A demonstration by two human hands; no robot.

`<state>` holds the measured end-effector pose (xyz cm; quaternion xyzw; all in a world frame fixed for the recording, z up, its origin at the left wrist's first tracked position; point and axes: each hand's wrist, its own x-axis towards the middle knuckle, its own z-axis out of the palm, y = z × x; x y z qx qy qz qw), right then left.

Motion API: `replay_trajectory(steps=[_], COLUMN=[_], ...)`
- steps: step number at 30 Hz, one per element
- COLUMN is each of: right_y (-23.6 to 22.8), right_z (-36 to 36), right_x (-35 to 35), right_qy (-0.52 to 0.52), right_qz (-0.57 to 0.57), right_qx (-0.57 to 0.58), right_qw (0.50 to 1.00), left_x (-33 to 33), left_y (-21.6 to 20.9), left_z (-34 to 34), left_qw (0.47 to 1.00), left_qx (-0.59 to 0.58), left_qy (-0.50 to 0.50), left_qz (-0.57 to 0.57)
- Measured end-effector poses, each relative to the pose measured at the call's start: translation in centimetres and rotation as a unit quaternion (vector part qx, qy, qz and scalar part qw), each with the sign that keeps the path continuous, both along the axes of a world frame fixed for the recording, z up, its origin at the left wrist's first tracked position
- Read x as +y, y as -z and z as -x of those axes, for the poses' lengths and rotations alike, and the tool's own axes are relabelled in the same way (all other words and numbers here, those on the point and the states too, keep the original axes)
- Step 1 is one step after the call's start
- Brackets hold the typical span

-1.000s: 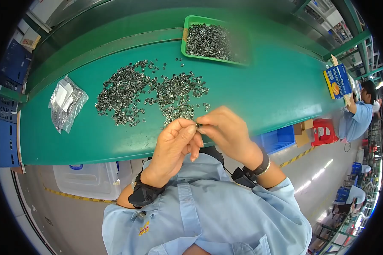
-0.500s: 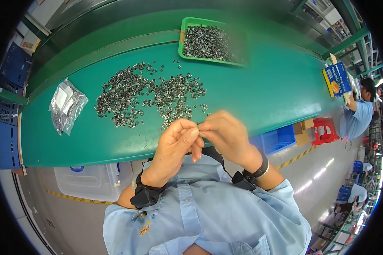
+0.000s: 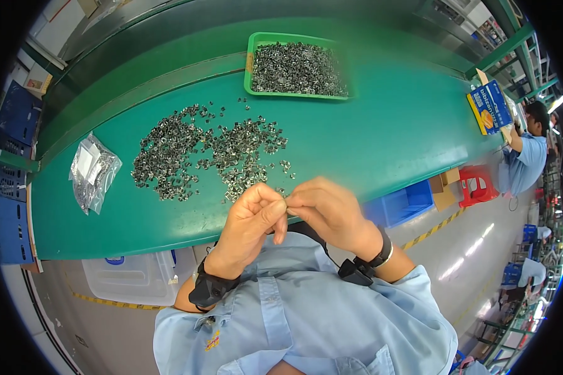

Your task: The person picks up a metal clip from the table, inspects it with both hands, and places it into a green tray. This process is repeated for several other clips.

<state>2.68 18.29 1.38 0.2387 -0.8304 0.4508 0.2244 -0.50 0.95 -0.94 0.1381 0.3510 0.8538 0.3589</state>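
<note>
My left hand (image 3: 251, 224) and my right hand (image 3: 329, 214) meet at the fingertips over the near edge of the green table (image 3: 381, 137). Both pinch together around something too small to make out. Just beyond them lie two adjoining heaps of small metal pieces, a left heap (image 3: 169, 153) and a right heap (image 3: 244, 153), with a few pieces scattered about. Farther back stands a green tray (image 3: 249, 81) full of similar small metal pieces (image 3: 297, 69). Its right end is blurred.
At the left of the table lies a clear plastic bag (image 3: 92, 178) with metal pieces and a white label. A blue and yellow box (image 3: 491, 107) stands at the right end near another person (image 3: 525, 159). Below are a blue bin (image 3: 406, 203), a red stool (image 3: 478, 186) and a clear lidded box (image 3: 131, 278).
The view has shifted a little, so the tray and heaps sit slightly lower and farther left. My hands stay pinched together at the fingertips.
</note>
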Motion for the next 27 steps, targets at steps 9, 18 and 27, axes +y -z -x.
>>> replay_trajectory(steps=[9,18,27], right_y=[0.3,0.8,1.1], right_z=[-0.1,-0.2,1.3], right_x=[0.1,-0.3,0.5], right_qy=[-0.023,-0.045,-0.043], right_qz=[0.094,0.104,0.069], right_qx=[-0.023,-0.034,-0.056], right_qw=[0.995,0.993,0.995], left_x=[0.5,0.5,-0.4], left_y=[-0.6,0.0,-0.6], left_z=[-0.4,-0.3,0.5], left_qw=[0.997,0.989,0.997], left_qx=[-0.063,-0.097,-0.051], left_qy=[0.002,0.031,0.013], left_qz=[-0.047,-0.107,0.059])
